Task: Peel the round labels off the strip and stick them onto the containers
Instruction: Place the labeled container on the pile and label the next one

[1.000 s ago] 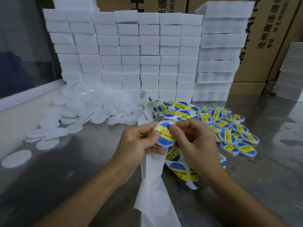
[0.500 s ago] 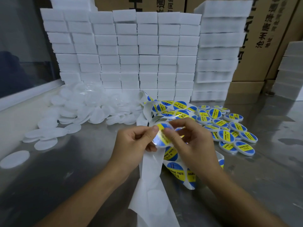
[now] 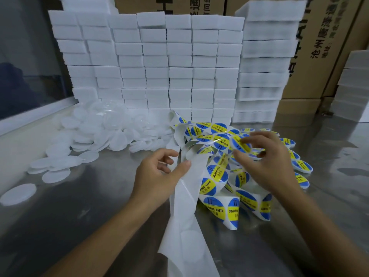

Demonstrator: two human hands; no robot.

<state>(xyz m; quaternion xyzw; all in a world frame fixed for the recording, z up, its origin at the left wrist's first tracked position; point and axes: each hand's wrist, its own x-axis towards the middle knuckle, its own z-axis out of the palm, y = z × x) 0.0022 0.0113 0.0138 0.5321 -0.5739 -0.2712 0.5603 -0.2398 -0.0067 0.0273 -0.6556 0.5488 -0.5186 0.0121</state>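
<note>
The left hand [image 3: 159, 172] sits low over the table [image 3: 79, 206], thumb and curled fingers pinching the bare white backing of the label strip [image 3: 211, 180], which trails down toward the viewer. The right hand [image 3: 265, 162] reaches forward over the strip's tangle, fingertips holding one labelled container [image 3: 240, 144] above the labelled pile [image 3: 299, 166]. Unlabelled white containers [image 3: 103, 134] lie left of the strip, before the stacked white blocks [image 3: 155, 62].
</note>
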